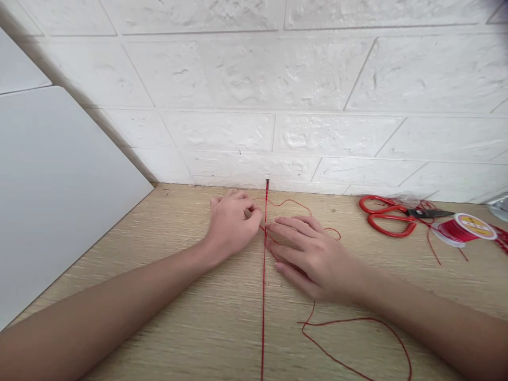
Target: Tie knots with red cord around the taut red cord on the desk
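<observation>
A taut red cord (263, 307) runs from a small nail (267, 181) at the foot of the wall straight down the table toward me. Just below the nail, a short part of it looks knotted or twisted. My left hand (234, 222) is left of the cord, thumb and forefinger pinched on a thin red strand. To the right, my right hand (313, 254) lies palm down with fingers stretched out, fingertips at the cord and over loose strands. One thin strand (291, 200) curves away near the nail. Another loose length (357, 319) loops below my right wrist.
Red-handled scissors (391, 225) lie at the right, beside a spool of red thread (460, 230) with loose cord ends. A clear object (500, 207) sits at the right edge. The white brick-patterned wall (246, 79) closes the back; a white panel (59, 190) stands left.
</observation>
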A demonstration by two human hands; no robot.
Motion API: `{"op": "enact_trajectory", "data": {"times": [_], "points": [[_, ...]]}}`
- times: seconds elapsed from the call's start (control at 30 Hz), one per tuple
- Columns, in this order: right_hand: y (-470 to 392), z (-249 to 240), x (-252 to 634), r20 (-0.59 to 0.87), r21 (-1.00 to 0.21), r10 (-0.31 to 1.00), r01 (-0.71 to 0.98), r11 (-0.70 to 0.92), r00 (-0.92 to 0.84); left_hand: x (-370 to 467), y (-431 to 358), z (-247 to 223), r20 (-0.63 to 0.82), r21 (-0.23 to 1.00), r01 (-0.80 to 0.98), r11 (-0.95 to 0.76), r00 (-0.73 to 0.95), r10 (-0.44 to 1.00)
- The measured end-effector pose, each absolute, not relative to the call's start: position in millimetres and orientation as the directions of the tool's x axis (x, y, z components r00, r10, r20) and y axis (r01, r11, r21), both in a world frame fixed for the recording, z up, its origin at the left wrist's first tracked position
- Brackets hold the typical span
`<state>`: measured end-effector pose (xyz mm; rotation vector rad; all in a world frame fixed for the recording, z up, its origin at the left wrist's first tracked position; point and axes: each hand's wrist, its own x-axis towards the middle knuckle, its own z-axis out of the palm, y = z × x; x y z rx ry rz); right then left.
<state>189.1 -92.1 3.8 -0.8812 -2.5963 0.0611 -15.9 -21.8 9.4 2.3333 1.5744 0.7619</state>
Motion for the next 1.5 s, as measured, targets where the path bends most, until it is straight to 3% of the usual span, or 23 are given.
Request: {"op": "enact_trajectory", "data": {"times": [0.63, 1.03, 1.13, 1.27, 1.4, 1.5], "points": [[-90.5, 1.0, 187.5, 0.350, -0.213, 0.639, 0.606, 0.767, -0.685, -15.7, -20.8, 5.7, 0.178, 0.366, 0.820, -0.440, 0.402, 0.898], [-89.7, 0.9, 188.2, 0.388, -0.225, 0.624, 0.586, 0.778, -0.679, -17.0, -18.3, 6.1, 0.288, 0.511, 0.790, -0.339, 0.214, 0.933], [-89.6, 0.9, 187.9, 0.395, -0.224, 0.623, 0.587, 0.778, -0.675, -18.0, -17.0, 6.4, 0.294, 0.701, 0.617, -0.358, 0.207, 0.933], [-89.0, -0.1, 188.0, 0.408, -0.213, 0.609, 0.578, 0.788, -0.680, -17.3, -15.0, 6.1, 0.203, 0.940, 0.225, -0.258, 0.240, 0.949], [-88.7, -0.9, 188.1, 0.408, -0.211, 0.606, 0.576, 0.790, -0.682, -16.7, -8.7, 5.1, 0.098, 0.995, -0.056, -0.087, 0.235, 0.967], [-88.5, -0.5, 188.4, 0.406, -0.215, 0.608, 0.575, 0.789, -0.682, -17.0, -2.6, 4.5, -0.001, 0.986, -0.160, 0.035, 0.211, 0.977]]}}
